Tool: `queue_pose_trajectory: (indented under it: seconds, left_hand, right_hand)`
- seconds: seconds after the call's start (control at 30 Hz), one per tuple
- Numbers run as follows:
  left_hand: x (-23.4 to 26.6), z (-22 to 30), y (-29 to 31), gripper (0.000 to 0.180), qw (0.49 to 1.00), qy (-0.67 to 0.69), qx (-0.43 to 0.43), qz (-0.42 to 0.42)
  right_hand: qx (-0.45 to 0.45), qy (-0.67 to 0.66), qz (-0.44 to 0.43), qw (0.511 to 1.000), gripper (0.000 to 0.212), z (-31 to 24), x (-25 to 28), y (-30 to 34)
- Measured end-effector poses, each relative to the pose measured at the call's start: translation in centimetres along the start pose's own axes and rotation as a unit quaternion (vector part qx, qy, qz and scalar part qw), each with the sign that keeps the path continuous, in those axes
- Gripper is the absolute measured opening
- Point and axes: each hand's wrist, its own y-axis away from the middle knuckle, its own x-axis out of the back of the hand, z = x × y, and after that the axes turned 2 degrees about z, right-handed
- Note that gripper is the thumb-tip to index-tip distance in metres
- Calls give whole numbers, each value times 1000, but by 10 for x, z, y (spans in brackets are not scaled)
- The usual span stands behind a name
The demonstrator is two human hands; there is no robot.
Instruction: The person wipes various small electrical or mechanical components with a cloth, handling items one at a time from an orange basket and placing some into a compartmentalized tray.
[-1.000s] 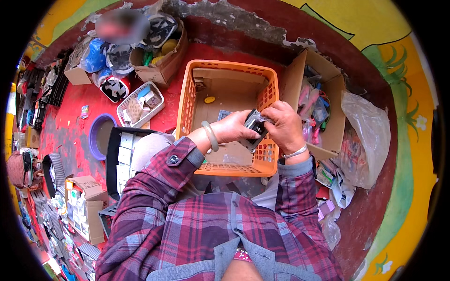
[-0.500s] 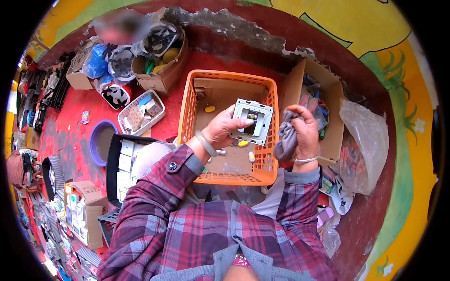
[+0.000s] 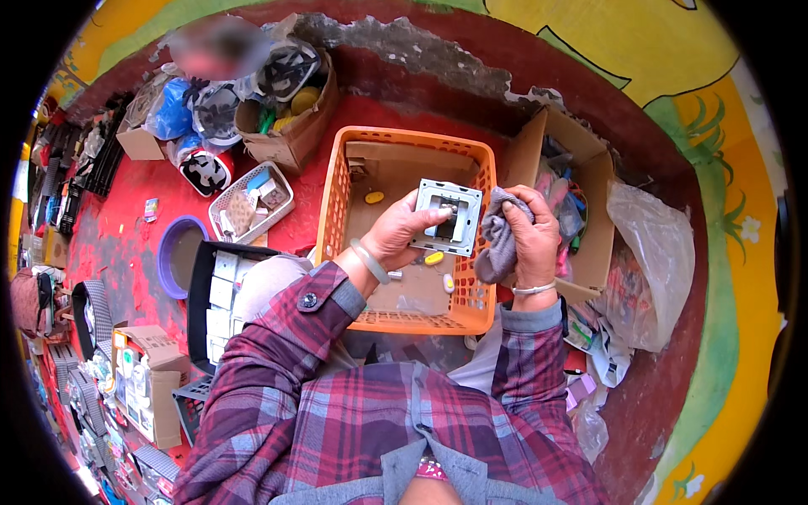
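My left hand (image 3: 394, 233) grips a square white wall switch plate (image 3: 455, 240), its back with a dark centre facing up and my thumb laid across it. Bunched in the closed fingers of my right hand (image 3: 535, 240) is a grey cloth (image 3: 497, 251), close beside the plate's right edge. Both hands are above an orange plastic basket (image 3: 404, 322) with perforated sides. Cardboard lines the basket, and a few small yellow pieces (image 3: 433, 258) and a white-and-yellow one (image 3: 449, 284) lie inside.
Right of the basket stands an open cardboard box (image 3: 593, 181) of mixed items, beside a clear plastic bag (image 3: 652, 252). At left are a black tray of white boxes (image 3: 223, 290), a purple basin (image 3: 168, 257) and a white basket (image 3: 284, 210). A full carton (image 3: 295, 147) sits behind.
My right hand has brought the cloth left, nearer to the switch plate. The left hand with the plate has shifted slightly left.
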Motion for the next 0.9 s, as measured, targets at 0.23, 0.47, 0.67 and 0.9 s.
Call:
queue_pose_trajectory:
  seconds: [0.23,0.47,0.67,0.9]
  left_hand:
    - [4,-13,-2,48,999,15,30,8]
    - [-3,-12,-2,45,999,2,-10,50]
    - [14,-10,-11,42,993,43,-66,88]
    - [24,-13,-16,43,982,84,-97,137]
  right_hand:
    - [231,380,-25,895,23,-6,-27,8]
    - [247,403,-27,881,24,-2,-31,13]
    - [210,416,-68,882,21,4,-37,24]
    - [203,431,-104,873,13,8,-45,34]
